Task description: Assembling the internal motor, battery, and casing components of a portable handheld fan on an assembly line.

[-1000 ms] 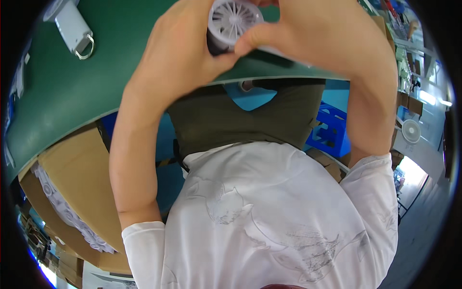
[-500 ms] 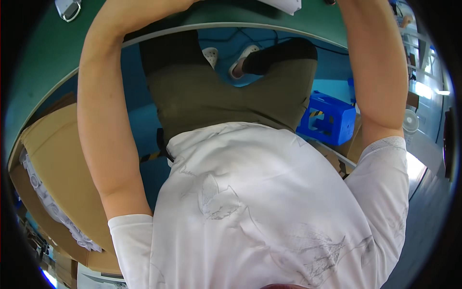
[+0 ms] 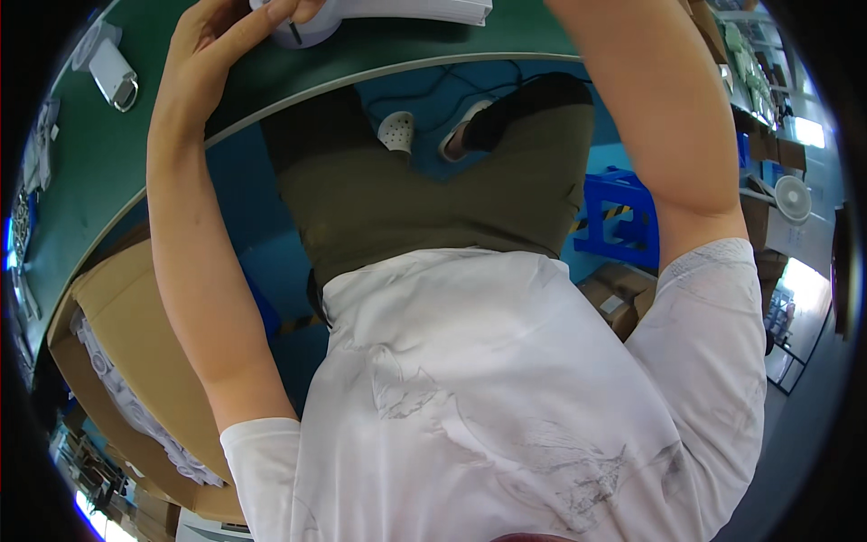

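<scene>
Left end of tabletop: second fan, white, ring end toward the near edge, apart from the hands. Below the near edge, left: open carton with white parts. Left hand over the near edge, fingertips at the fan's round head; top of view crops it, can't tell if it's pinching or just steadying. Fan by the near edge, handle out to the right; can't tell if it's resting or lifted. Blue stool under the near edge, right. Right forearm crosses the near edge beside it; right hand out of view, grip unknown. Step in hand reads as handling the fan's head; next move calls for a sure hold there, handle kept level.
</scene>
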A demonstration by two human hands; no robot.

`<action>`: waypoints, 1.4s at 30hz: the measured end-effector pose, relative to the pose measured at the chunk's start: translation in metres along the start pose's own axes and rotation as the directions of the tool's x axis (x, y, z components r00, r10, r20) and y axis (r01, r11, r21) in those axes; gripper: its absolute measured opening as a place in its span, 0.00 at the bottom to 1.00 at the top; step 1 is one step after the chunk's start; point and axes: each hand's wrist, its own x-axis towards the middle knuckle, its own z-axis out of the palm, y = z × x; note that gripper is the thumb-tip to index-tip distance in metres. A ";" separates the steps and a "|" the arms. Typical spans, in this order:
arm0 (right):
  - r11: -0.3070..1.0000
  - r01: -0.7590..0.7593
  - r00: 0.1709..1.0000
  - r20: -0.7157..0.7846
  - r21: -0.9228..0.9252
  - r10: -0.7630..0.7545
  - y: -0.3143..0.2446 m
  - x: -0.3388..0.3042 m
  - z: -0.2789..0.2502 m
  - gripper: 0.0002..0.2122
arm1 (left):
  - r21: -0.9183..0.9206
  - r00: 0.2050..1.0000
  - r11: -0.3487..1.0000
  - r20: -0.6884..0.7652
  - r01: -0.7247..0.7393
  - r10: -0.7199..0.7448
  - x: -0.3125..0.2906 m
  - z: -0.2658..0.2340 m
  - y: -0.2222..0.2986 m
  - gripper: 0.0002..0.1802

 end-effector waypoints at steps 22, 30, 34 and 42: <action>0.984 0.085 0.990 -0.121 0.155 -0.067 0.026 -0.031 0.004 0.28 | 0.802 0.801 -0.032 -0.598 0.597 -0.024 0.010 0.057 0.062 0.37; 0.903 -0.281 0.789 -0.458 0.325 0.410 0.101 -0.126 0.031 0.19 | 0.827 0.805 -0.062 -0.559 0.559 -0.201 0.024 0.046 0.048 0.41; 0.750 -0.398 0.732 -0.310 0.528 0.607 0.089 -0.149 0.057 0.22 | 0.811 0.796 -0.084 -0.584 0.579 -0.160 0.018 0.063 0.061 0.44; 0.769 -0.419 0.632 -0.452 0.483 0.629 0.088 -0.137 0.096 0.25 | 0.804 0.791 -0.065 -0.594 0.591 -0.149 0.020 0.063 0.052 0.45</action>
